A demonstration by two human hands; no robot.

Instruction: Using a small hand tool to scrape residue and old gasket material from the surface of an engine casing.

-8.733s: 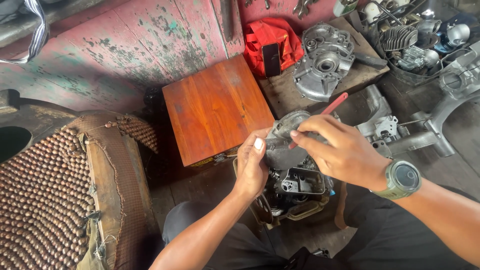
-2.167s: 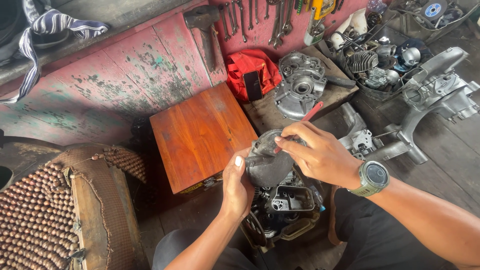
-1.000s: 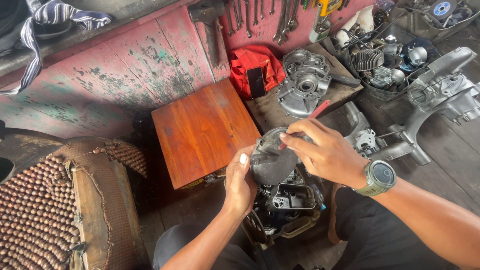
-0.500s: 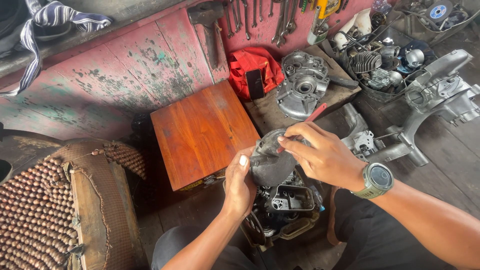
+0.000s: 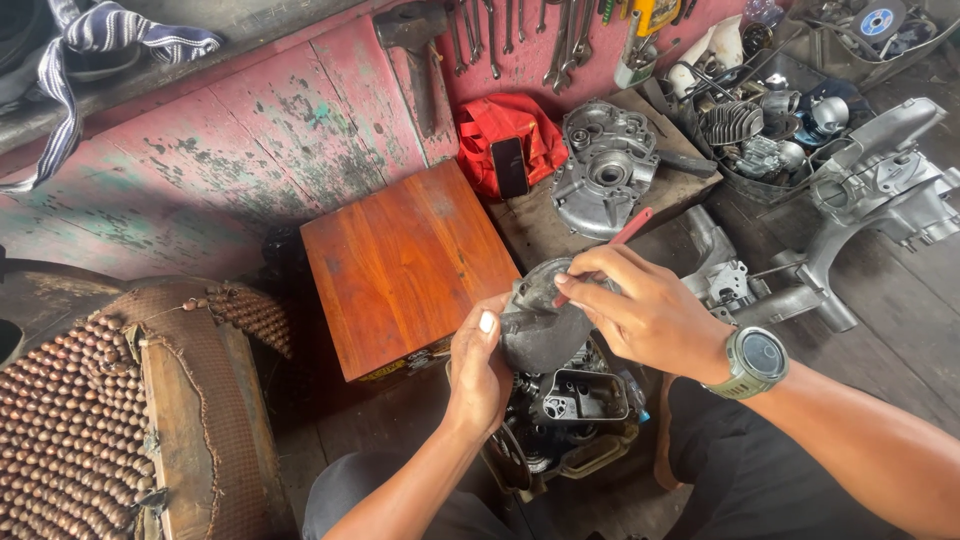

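From the head view, my left hand (image 5: 480,375) grips the dark engine cover (image 5: 545,325) against the small engine (image 5: 570,410) in my lap. My right hand (image 5: 645,310) pinches a red-handled tool (image 5: 610,250) at the cover's upper edge. I judge I'm working that edge; next needs steady, careful pressure.

Single view — head-mounted camera, aimed steeply down and forward over the person's lap. Both hands — left hand (image 5: 480,375), right hand (image 5: 650,310) — sit close, near frame centre. The wooden box (image 5: 405,265) lies just beyond; the pink wall (image 5: 250,110) fills the top edge.
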